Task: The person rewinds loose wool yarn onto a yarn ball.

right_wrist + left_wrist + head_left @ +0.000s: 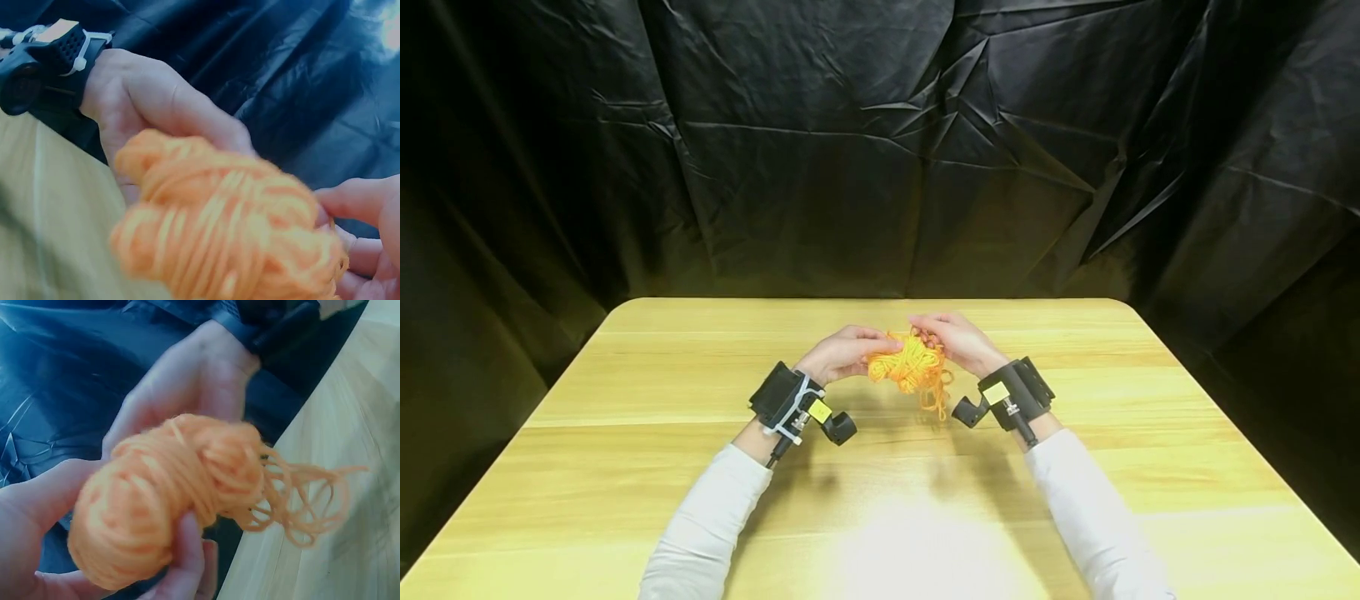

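Observation:
An orange bundle of yarn is held above the table between my two hands. It is wound tightly round its middle, with bulging ends. My left hand grips its left end, thumb on one side and fingers on the other. At the right end, my right hand has curled fingers with yarn between them. Loose loops dangle below that end and trail sideways in the left wrist view. The bundle hides part of both hands in the right wrist view.
The light wooden table extends under both forearms, with a bright glare near its front. Black sheeting hangs behind and at the sides. Each wrist wears a black strap with a small camera sticking inward.

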Motion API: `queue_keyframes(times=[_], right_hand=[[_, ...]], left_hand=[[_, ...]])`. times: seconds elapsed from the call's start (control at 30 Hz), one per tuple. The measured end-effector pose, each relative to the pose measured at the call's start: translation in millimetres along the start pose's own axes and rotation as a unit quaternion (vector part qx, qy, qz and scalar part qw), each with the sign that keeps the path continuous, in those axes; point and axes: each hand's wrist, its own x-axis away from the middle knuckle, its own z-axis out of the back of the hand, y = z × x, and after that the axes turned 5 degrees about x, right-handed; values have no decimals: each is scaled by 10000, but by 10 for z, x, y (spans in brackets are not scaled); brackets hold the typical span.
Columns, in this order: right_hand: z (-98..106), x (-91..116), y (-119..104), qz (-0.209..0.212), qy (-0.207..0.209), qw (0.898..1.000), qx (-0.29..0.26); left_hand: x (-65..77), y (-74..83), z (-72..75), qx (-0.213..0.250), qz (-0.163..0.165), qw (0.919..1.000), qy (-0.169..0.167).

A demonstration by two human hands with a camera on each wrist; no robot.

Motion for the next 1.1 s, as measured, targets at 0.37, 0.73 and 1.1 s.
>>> queue_keyframes(times=[0.37,0.73,1.1], right_hand=[[17,208,-355,787,527,9900,1047],[39,393,-589,1200,765,9845,1030],[-27,535,-439,1215,-880,9821,1138]], left_hand=[[-35,-36,22,-287,33,9980,559],[-129,-38,125,397,70,9886,1450],[-146,53,174,1323,-576,9637,2248]])
